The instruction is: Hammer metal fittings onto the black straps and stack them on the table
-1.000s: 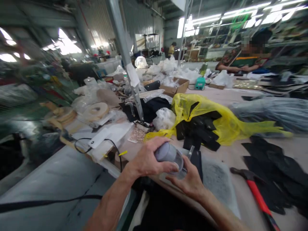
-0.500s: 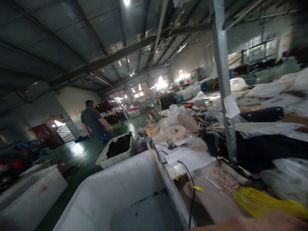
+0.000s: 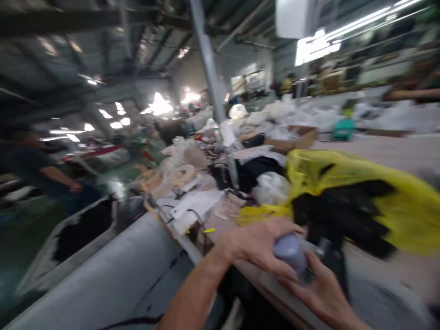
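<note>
In the head view, both of my hands are around a small bluish-grey object [image 3: 290, 251] with a smooth, rounded top, blurred by motion; it could be a bottle or jar, but its kind cannot be made out. My left hand [image 3: 261, 245] wraps it from the left and over the far side. On its right, my right hand [image 3: 325, 284] grips it lower down, thumb and fingers curled round. Just beyond the hands lies a yellow plastic bag [image 3: 343, 165] with black pieces [image 3: 343, 215] spilling from its opening.
A large pale bin [image 3: 113, 275] stands at the lower left, against the table edge. Rolls of tape [image 3: 182, 175], papers [image 3: 197, 204], a black cable and a metal post [image 3: 215, 87] are on or by the table. A person [image 3: 44, 169] stands at left beside a bin of black material [image 3: 82, 233].
My view has swung right and down toward the table. Both hands now show, closed round the bluish-grey object; before, only a blurred bit of skin showed at the lower right.
</note>
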The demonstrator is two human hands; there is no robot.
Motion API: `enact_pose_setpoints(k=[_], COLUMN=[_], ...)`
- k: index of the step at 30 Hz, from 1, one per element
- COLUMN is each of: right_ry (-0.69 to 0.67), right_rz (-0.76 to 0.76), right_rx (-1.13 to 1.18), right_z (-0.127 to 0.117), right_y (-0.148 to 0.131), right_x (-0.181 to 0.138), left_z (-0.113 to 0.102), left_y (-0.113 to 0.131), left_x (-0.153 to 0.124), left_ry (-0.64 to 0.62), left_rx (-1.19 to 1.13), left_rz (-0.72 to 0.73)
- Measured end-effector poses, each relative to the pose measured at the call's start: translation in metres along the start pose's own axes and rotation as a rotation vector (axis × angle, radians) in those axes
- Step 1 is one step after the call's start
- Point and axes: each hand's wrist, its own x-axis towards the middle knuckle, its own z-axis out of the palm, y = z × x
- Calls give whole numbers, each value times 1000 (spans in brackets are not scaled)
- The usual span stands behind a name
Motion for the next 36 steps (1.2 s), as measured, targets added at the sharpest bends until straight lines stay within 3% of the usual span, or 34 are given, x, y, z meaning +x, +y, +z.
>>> enact_pose_setpoints(k=[3,6,23,32,36], right_ry=[18,38,50,70,62], right_rz=[65,50,10,10,18], right_rx=[-47,-42,-97,-72,-68], right_z=[-24,-26,-34,-34,-35], right_y=[10,13,12,17,16], right_x=[-17,-12,-14,-16,-16], left_z=[10,12,38,5,5], left_y=[-16,-23,-3,-2,-2], left_x=[8,12,22,19,23], left_ry=[65,89,235,-53,-127], left_rx=[20,91,509,269,240], left_rz=[-9,-25,-182,15,9])
